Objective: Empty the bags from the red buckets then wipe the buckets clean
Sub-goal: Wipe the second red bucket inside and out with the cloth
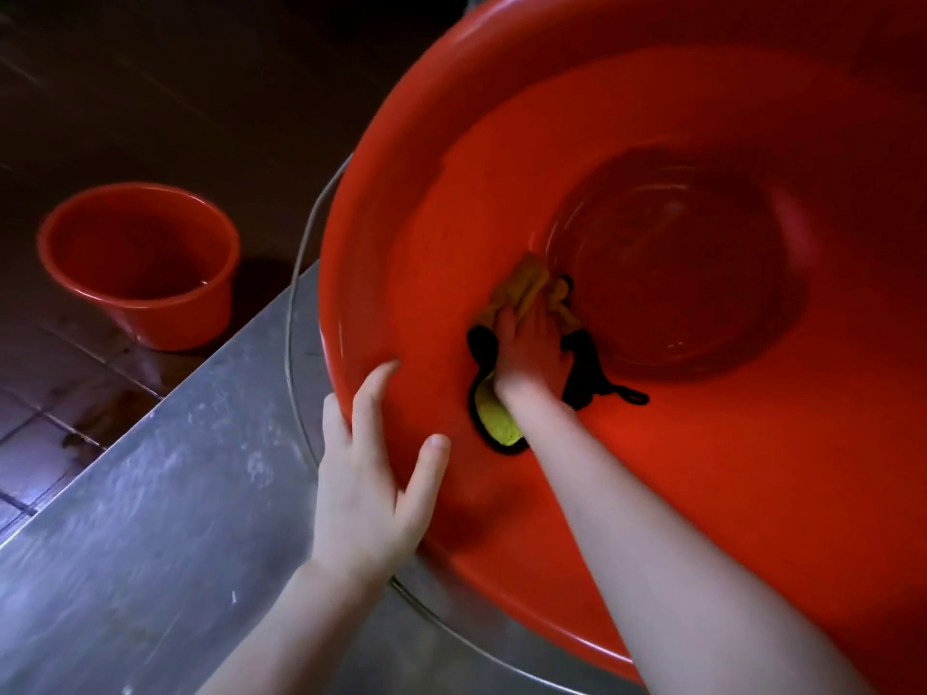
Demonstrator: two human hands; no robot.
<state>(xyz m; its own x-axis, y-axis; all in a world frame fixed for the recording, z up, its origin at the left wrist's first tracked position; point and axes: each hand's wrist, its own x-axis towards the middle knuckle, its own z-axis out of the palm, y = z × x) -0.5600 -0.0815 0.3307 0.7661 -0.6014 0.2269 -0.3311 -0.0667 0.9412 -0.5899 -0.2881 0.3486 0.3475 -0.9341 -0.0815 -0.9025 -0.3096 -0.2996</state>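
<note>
A big red bucket (652,117) fills the right side of the view, tilted toward me on a metal table. My left hand (373,474) grips its near-left rim, thumb inside and fingers outside. My right hand (526,348) reaches deep inside and presses a yellow cloth with black edging (496,421) against the inner wall, just beside the bucket's bottom. The hand is blurred. A second, smaller-looking red bucket (138,263) stands upright on the floor at the left, holding nothing that I can see.
The steel table top (165,519) runs diagonally under the big bucket, its edge falling off to the dark tiled floor (60,418) at the left. A thin wire handle (301,273) curves along the big bucket's left side.
</note>
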